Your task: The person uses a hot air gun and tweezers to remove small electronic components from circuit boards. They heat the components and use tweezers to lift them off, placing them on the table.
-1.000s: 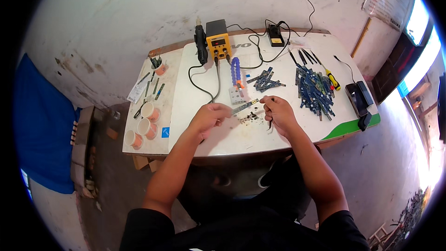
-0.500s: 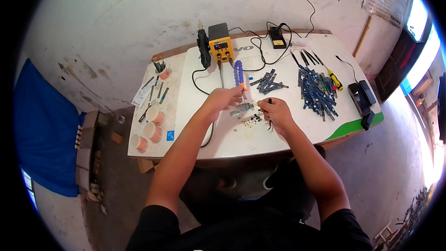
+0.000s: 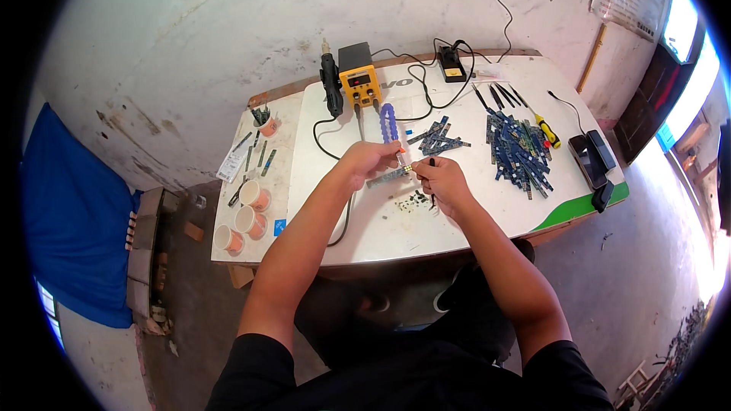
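Observation:
My right hand pinches the gold-spotted end of a narrow circuit board strip. A thin black tool, perhaps tweezers, stands out from between the same fingers. My left hand is closed, its thumb and fingertips pressed together at the orange tip of a purple segmented flexible arm; what they pinch is too small to make out. The strip's far end passes beneath the left fingers, so contact there is unclear. Small dark bits lie scattered on the tabletop below my hands.
Behind stands a yellow soldering station with a black hot-air handle. A large pile of board strips lies right, a smaller pile nearer the middle. Paper cups line the left edge. A yellow screwdriver and cables also lie about.
My right hand has moved left with the strip, bringing its gold-spotted end closer to my left fingertips. The left hand has shifted slightly. The whole view has tilted a little.

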A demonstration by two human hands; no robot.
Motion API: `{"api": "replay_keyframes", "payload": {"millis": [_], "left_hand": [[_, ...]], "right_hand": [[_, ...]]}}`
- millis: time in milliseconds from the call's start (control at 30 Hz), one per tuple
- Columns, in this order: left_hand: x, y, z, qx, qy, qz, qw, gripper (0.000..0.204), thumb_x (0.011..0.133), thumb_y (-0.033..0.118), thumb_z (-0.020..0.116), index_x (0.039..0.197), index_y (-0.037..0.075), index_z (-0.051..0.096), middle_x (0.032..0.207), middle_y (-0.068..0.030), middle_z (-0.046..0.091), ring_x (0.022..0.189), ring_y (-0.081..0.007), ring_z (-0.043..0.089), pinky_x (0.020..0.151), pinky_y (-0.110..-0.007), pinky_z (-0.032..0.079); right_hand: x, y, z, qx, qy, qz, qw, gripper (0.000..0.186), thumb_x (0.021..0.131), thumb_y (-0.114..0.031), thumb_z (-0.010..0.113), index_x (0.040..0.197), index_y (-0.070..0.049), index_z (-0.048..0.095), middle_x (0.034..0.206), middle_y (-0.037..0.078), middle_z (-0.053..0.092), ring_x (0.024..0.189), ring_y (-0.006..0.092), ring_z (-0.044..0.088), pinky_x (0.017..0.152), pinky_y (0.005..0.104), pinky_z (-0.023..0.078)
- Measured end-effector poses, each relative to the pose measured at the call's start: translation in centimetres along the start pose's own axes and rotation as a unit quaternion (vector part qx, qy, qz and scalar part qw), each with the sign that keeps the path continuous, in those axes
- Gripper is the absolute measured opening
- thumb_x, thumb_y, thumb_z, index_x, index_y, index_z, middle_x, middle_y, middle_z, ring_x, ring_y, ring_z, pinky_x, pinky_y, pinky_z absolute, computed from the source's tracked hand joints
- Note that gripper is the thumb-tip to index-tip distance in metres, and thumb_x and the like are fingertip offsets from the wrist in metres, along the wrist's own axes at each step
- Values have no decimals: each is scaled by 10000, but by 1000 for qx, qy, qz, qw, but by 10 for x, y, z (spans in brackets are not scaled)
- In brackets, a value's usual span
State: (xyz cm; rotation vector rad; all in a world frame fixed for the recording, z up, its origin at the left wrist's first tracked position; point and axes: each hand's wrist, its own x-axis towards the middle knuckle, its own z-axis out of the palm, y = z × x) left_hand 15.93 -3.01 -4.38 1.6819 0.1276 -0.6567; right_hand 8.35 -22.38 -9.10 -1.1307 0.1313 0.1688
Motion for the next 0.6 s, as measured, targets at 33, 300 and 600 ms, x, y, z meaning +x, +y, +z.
{"api": "replay_keyframes", "payload": {"millis": [33,300,600], "left_hand": [[-1,1,1,0,1,2,1000,269,974,357,724,1040,105,788,810,27,688,657,-61,488,605,-227,355],[-1,4,2,16,0,2,1000,262,974,351,729,1034,104,795,802,21,697,655,-58,487,603,-224,352],[0,5,0,31,-3,3,1000,279,974,368,732,1042,104,795,815,23,707,659,-57,487,623,-230,357]], "right_hand": [[0,0,0,2,4,1,1000,139,904,-92,722,839,-8,631,711,3,565,525,66,422,483,250,322],[2,0,-4,39,-10,7,999,141,904,-80,723,834,-10,623,715,-7,543,541,58,399,490,238,299],[-1,-3,-4,48,-21,8,999,158,918,-84,722,834,-5,613,706,-7,528,542,63,391,491,238,293]]}}
